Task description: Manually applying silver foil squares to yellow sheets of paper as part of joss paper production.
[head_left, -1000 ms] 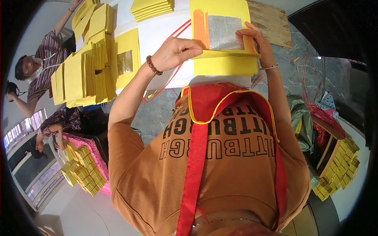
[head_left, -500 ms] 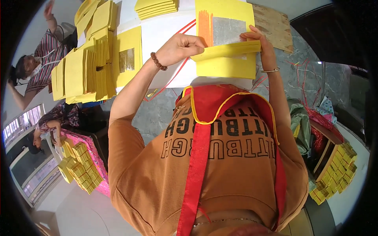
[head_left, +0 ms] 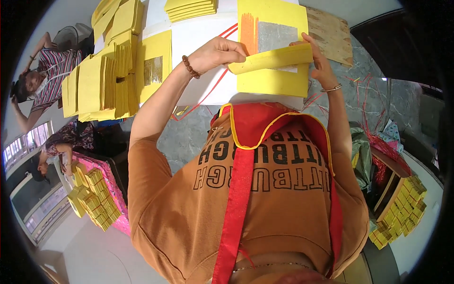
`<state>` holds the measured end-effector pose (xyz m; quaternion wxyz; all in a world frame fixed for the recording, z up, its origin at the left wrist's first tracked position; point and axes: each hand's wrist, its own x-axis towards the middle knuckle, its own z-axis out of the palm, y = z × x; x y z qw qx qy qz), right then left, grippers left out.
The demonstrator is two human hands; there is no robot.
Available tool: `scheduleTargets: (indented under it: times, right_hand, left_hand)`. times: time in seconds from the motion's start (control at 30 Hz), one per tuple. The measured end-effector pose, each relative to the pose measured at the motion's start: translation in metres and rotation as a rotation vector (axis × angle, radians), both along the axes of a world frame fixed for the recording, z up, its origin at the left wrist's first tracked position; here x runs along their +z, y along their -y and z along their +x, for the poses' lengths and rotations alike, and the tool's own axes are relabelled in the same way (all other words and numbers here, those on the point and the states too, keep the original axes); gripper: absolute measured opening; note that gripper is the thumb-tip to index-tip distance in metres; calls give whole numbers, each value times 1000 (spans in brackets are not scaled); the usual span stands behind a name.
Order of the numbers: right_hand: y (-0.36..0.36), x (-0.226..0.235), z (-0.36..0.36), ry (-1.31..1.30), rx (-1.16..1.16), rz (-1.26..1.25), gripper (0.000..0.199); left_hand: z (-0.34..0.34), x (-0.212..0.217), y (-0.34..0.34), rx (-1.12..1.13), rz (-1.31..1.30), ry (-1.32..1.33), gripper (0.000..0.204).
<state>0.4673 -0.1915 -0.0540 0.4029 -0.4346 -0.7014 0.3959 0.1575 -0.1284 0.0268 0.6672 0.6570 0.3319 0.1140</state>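
A yellow paper sheet (head_left: 272,80) with an orange stripe and a silver foil square lies on the white table (head_left: 198,35) in front of me. Its near edge is folded up into a flap (head_left: 272,59) over the foil. My left hand (head_left: 218,53), with a bead bracelet on the wrist, pinches the flap's left end. My right hand (head_left: 318,64), with a thin bangle, holds the flap's right end against the sheet.
Stacks of yellow sheets (head_left: 101,83) cover the table's left side, one showing a foil square (head_left: 153,70). Another yellow stack (head_left: 191,9) lies at the far edge. A brown board (head_left: 331,33) sits right. Two people (head_left: 40,80) are on the left. Bundled yellow packs (head_left: 92,196) lie on the floor.
The sheet's near edge has been lifted and folded further up over the foil square. Both hands moved up with it.
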Motion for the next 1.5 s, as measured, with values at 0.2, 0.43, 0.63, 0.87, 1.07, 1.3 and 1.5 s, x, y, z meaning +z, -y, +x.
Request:
scheduleTargets:
  times: [0.2,0.43,0.63,0.87,1.07,1.3,1.5]
  right_hand:
    - [-4,6,1,-94,27,-117,97]
    - [-5,6,5,-60,69,-89,103]
    - [1,19,-6,103,28,27,51]
    - [-3,5,-4,80,29,204,26]
    - [1,13,-8,-2,-7,138,18]
    - [33,49,-19,151,0,315,20]
    - [51,54,-30,297,-96,180,20]
  left_hand:
    - [0,7,-2,-69,-36,-17,15]
    - [1,2,-4,-99,10,-17,15]
    - [-2,-10,-4,-9,-18,13,15]
    - [-8,17,2,-187,497,117,47]
    - [1,-16,13,-88,1392,-258,56]
    - [-9,-7,42,-33,1242,-40,40]
    - [-9,-15,51,39,999,-2,21]
